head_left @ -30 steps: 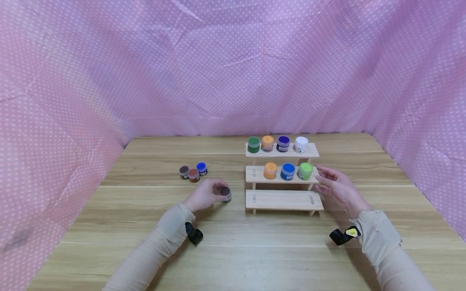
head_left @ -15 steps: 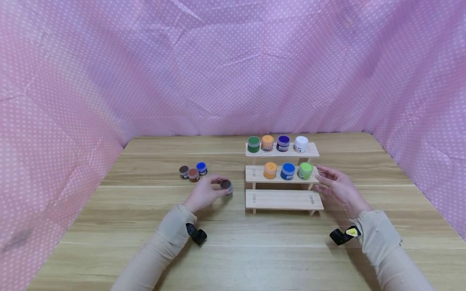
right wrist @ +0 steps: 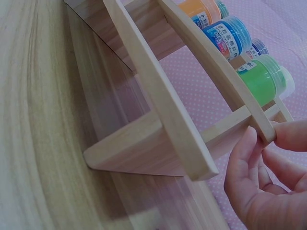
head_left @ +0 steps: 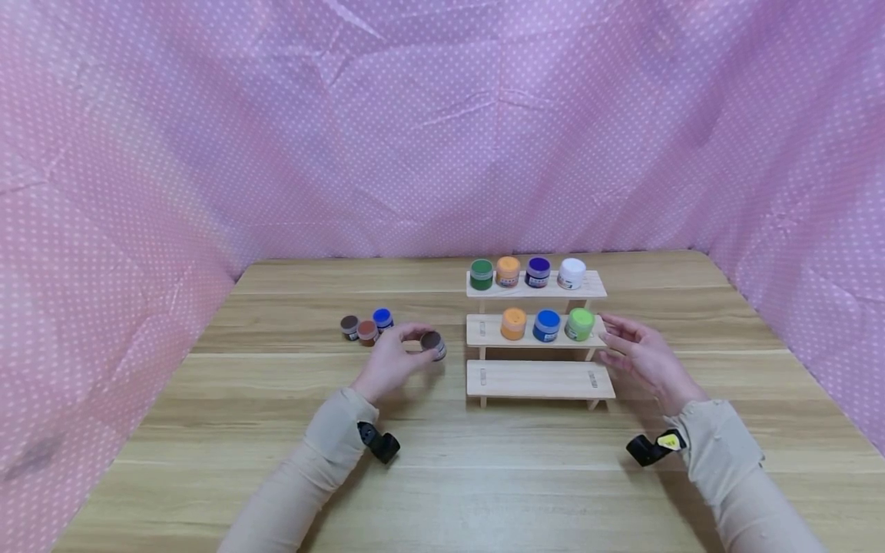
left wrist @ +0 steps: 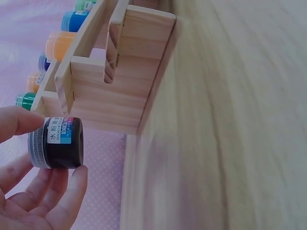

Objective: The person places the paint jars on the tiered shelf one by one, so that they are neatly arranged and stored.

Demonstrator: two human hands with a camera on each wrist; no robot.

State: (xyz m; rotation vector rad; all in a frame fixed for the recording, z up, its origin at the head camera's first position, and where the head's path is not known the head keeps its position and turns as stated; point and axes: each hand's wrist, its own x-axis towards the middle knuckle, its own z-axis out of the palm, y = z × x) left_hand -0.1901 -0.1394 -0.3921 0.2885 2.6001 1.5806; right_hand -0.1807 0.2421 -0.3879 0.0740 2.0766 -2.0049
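My left hand (head_left: pixel 389 365) pinches a small dark brown paint jar (head_left: pixel 433 346) between thumb and fingers, left of a three-tier wooden display stand (head_left: pixel 539 378). In the left wrist view the jar (left wrist: pixel 64 146) lies sideways across the picture, its printed label showing, raised off the table. My right hand (head_left: pixel 648 361) is at the stand's right side. Its thumb and fingers grip the right end of the middle shelf (right wrist: pixel 261 125), close to a light green paint jar (right wrist: pixel 263 80).
Orange, blue and light green jars stand on the middle shelf. Several more, including a white jar (head_left: pixel 571 275), line the top one. On the table to the left sit a brown jar (head_left: pixel 350 328), a reddish-brown jar (head_left: pixel 368 332) and a blue jar (head_left: pixel 383 319). Pink dotted cloth (head_left: pixel 442 138) hangs behind.
The left hand has lifted the dark brown jar and carried it a little away from me and to the right. My right hand has stayed on the stand.
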